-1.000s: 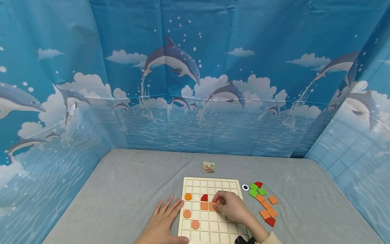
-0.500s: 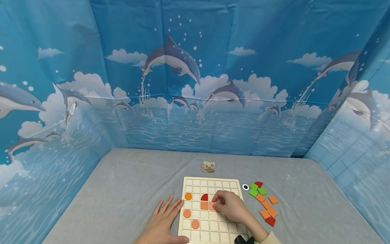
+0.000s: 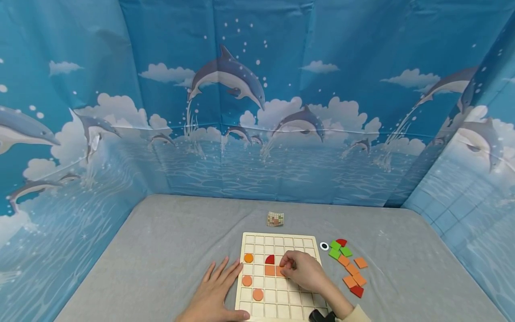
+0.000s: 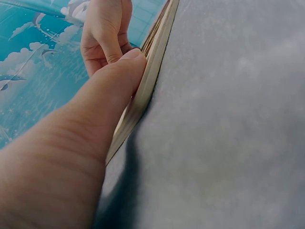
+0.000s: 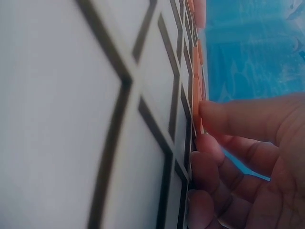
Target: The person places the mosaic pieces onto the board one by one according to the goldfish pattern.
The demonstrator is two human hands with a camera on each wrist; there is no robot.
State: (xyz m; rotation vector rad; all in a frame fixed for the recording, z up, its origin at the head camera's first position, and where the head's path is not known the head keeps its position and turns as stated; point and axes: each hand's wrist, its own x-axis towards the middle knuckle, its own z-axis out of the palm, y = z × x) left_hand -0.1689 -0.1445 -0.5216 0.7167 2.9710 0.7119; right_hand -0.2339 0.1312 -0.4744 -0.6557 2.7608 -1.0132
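A pale wooden grid board (image 3: 259,309) lies on the grey cloth. My left hand (image 3: 215,290) rests beside it with fingers spread, fingertips and thumb at its left edge. In the left wrist view the thumb (image 4: 133,57) lies on the board's rim. My right hand (image 3: 306,270) pinches an orange square tile (image 3: 279,271) at a cell near the board's middle; the hand partly hides it. Directly left of that tile sits another orange square (image 3: 270,270), with a red quarter-circle tile (image 3: 270,259) above it. In the right wrist view the thumb touches the orange tile (image 5: 197,102).
Orange discs (image 3: 258,294) sit in cells on the board's left side. Right of the board lie loose orange squares (image 3: 352,269), green tiles (image 3: 335,254), red tiles (image 3: 356,291) and a white ring-shaped disc (image 3: 324,246). A small patterned card (image 3: 275,219) lies beyond the board.
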